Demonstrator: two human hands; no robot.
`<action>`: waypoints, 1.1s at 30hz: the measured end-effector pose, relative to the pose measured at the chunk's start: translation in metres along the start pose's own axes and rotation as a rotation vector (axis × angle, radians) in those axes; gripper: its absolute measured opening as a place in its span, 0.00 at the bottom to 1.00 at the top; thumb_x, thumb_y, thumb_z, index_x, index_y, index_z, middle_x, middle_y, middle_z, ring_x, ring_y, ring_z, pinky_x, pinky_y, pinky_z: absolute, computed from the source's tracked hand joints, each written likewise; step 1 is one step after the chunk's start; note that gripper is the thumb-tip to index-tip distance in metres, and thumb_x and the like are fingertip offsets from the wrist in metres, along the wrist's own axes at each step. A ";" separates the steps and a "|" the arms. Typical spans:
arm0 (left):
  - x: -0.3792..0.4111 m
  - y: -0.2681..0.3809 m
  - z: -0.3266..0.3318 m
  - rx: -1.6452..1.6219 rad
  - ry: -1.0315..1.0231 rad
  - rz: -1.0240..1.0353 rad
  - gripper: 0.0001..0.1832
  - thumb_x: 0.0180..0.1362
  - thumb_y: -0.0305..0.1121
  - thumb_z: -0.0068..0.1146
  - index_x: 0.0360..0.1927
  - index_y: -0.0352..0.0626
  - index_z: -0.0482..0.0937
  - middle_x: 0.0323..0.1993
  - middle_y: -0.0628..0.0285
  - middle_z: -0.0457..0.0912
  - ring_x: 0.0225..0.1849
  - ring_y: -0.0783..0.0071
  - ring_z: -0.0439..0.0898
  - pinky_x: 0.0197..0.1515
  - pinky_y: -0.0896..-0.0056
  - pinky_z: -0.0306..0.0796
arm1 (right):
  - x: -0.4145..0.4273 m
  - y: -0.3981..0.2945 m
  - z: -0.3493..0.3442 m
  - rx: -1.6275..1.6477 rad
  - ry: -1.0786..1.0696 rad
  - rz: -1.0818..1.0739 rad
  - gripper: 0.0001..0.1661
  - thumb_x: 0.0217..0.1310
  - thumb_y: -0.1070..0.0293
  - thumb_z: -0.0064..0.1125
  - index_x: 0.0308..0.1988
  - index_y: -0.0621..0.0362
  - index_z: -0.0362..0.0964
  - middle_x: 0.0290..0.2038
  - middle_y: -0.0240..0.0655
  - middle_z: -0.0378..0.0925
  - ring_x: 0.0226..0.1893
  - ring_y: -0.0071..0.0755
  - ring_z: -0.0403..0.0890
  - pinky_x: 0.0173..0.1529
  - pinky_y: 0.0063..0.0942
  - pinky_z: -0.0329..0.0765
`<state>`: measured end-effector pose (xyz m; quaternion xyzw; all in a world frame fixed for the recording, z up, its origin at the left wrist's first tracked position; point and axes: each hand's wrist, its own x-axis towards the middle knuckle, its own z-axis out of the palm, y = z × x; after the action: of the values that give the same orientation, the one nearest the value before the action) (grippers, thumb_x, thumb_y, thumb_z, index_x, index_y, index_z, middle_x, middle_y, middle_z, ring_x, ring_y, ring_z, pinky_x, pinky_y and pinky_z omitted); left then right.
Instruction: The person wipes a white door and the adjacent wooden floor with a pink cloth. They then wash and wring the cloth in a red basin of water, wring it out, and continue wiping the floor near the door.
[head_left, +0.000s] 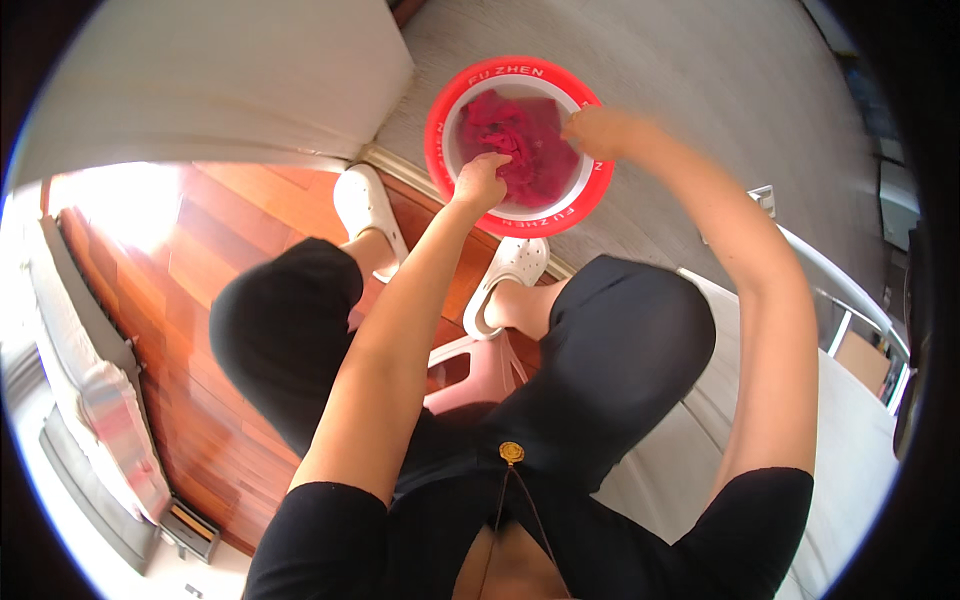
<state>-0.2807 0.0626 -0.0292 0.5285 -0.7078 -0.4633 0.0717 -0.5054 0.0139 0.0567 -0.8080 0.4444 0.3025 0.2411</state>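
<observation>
A round red plastic basin (566, 221) with a white inner wall stands on the grey floor, holding water and a wet dark-red cloth (529, 142). My left hand (482, 181) is over the basin's near left side at the cloth's edge, its fingers pointing inward; whether they grip the fabric is unclear. At the right rim, my right hand (592, 133) reaches in with bent, slightly blurred fingers beside the cloth. Its fingertips are partly hidden, and its hold cannot be made out.
A raised threshold strip (401, 166) runs beside the basin. My feet wear white clogs (367, 202). Beneath me is a pink plastic stool (480, 375). A white wall or panel (225, 75) stands at upper left, and a white metal rack (847, 277) at right.
</observation>
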 end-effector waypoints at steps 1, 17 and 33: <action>0.016 -0.015 0.010 0.031 -0.002 -0.011 0.24 0.47 0.25 0.50 0.52 0.47 0.76 0.56 0.49 0.71 0.57 0.53 0.70 0.61 0.61 0.63 | 0.019 0.001 0.015 0.008 0.001 -0.015 0.24 0.53 0.72 0.50 0.52 0.50 0.72 0.54 0.40 0.71 0.53 0.46 0.72 0.54 0.40 0.71; 0.067 -0.062 0.052 0.777 -0.130 -0.044 0.28 0.51 0.37 0.55 0.60 0.58 0.68 0.65 0.49 0.58 0.67 0.48 0.54 0.64 0.41 0.51 | 0.140 -0.026 0.147 0.327 0.449 0.508 0.40 0.49 0.54 0.61 0.62 0.50 0.58 0.63 0.35 0.59 0.62 0.40 0.62 0.66 0.51 0.50; 0.121 -0.083 0.041 0.725 -0.177 0.207 0.39 0.50 0.46 0.58 0.66 0.73 0.55 0.69 0.50 0.50 0.70 0.43 0.45 0.64 0.33 0.46 | 0.134 -0.041 0.164 0.347 0.578 0.342 0.39 0.50 0.59 0.59 0.63 0.43 0.57 0.66 0.40 0.54 0.67 0.45 0.51 0.68 0.56 0.42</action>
<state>-0.3010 -0.0132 -0.1597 0.4033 -0.8787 -0.2171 -0.1346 -0.4581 0.0654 -0.1474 -0.7213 0.6671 0.0183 0.1852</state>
